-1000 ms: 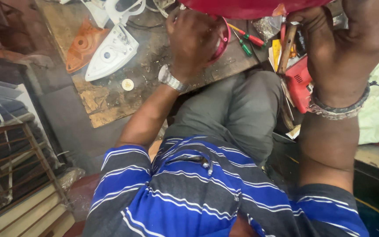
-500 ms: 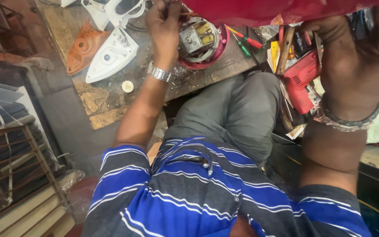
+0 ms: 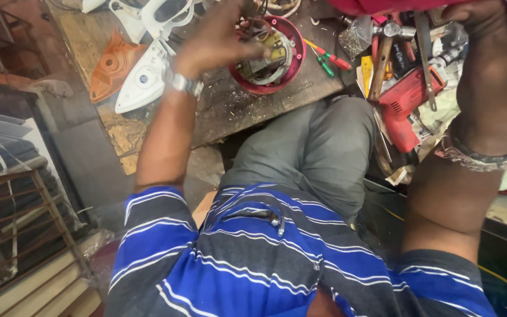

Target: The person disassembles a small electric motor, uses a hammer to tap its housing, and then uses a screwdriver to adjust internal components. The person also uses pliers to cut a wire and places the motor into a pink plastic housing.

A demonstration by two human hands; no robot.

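A round red appliance base [image 3: 293, 63] lies open on the wooden workbench [image 3: 230, 111], with a metal part and wires showing inside. My left hand [image 3: 215, 42], a watch on its wrist, hovers at the base's left rim with fingers apart; its fingertips reach toward the wires at the top edge. My right hand [image 3: 491, 56], wearing a bracelet, is raised at the upper right. It grips a red cover [image 3: 391, 6], which is mostly cut off by the top of the view.
A white clothes iron [image 3: 145, 79] and an orange iron part [image 3: 111, 66] lie left of the base. Screwdrivers [image 3: 324, 58], a hammer [image 3: 382, 64] and a red power drill [image 3: 406, 108] crowd the right. A metal rack [image 3: 24, 235] stands at the lower left.
My left hand has come off the red base and shifted left, uncovering its inside. My right hand still holds the red cover up high.
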